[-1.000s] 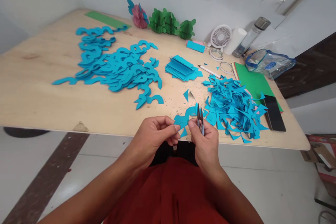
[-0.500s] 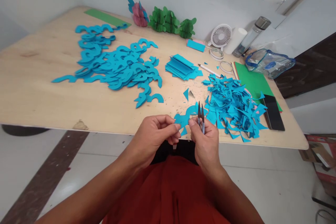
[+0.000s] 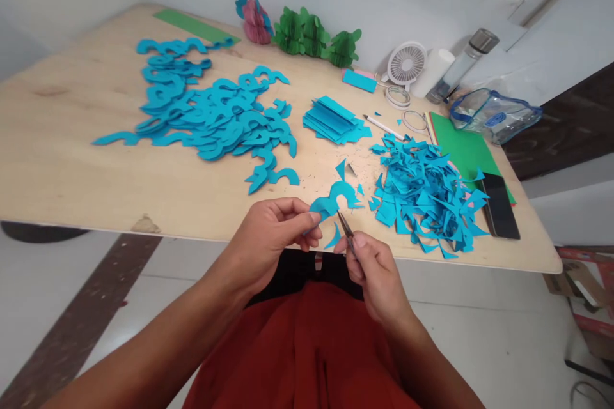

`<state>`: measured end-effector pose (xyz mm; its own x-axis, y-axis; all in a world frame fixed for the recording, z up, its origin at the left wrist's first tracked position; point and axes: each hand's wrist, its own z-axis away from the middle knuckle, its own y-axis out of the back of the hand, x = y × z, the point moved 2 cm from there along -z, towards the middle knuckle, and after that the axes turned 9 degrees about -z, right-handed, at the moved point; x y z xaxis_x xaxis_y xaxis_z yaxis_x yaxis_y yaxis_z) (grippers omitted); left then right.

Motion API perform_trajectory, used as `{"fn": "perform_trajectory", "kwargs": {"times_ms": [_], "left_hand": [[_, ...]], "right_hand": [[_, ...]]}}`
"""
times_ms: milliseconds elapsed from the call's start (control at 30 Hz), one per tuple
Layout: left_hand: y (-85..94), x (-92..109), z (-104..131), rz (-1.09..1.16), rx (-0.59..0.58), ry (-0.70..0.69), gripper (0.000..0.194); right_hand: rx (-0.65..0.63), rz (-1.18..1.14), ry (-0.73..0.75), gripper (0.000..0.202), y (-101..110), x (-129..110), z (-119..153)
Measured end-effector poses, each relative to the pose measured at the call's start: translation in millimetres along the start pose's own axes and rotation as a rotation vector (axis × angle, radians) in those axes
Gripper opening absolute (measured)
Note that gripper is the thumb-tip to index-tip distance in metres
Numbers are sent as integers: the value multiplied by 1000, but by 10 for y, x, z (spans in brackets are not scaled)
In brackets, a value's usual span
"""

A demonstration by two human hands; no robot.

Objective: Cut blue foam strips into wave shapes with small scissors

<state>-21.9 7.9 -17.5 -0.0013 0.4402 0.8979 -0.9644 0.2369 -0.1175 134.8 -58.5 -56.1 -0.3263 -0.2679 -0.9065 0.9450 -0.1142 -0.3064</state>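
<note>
My left hand (image 3: 278,230) pinches the near end of a wavy blue paper strip (image 3: 341,190) between thumb and fingers. In my right hand (image 3: 371,262) is a small pair of dark scissors (image 3: 346,230), blades pointing up and left, tips at the inner curve of the strip. A pointed blue scrap (image 3: 334,238) lies between my hands near the table's edge. Left of them spreads a large pile of wavy blue cutouts (image 3: 215,108). Folded blue rectangles (image 3: 333,120) lie behind the strip, and a heap of blue offcuts (image 3: 426,192) is on the right.
Along the wall stand green paper shapes (image 3: 314,35), a pink one (image 3: 256,22), a white fan (image 3: 407,64) and a bottle (image 3: 463,64). A phone (image 3: 499,204), green sheets (image 3: 465,147), a white pen (image 3: 384,126), tape rolls (image 3: 398,97) and a clear pouch (image 3: 496,115) are on the right.
The scissors have turned from upright to pointing left at the strip. My right hand has let go of the paper, my left hand has moved slightly left, and a scrap now lies separate.
</note>
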Motion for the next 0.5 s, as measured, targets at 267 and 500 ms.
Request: {"fn": "perform_trajectory", "kwargs": {"times_ms": [267,500], "left_hand": [[4,15,7,-25,7,-3,20],[-12,-22,-6,-44,-21,-1,19]], "right_hand": [[5,2,-55,46,-2,16,-26],[-30,10,-65,45,-63,-26,-36]]}}
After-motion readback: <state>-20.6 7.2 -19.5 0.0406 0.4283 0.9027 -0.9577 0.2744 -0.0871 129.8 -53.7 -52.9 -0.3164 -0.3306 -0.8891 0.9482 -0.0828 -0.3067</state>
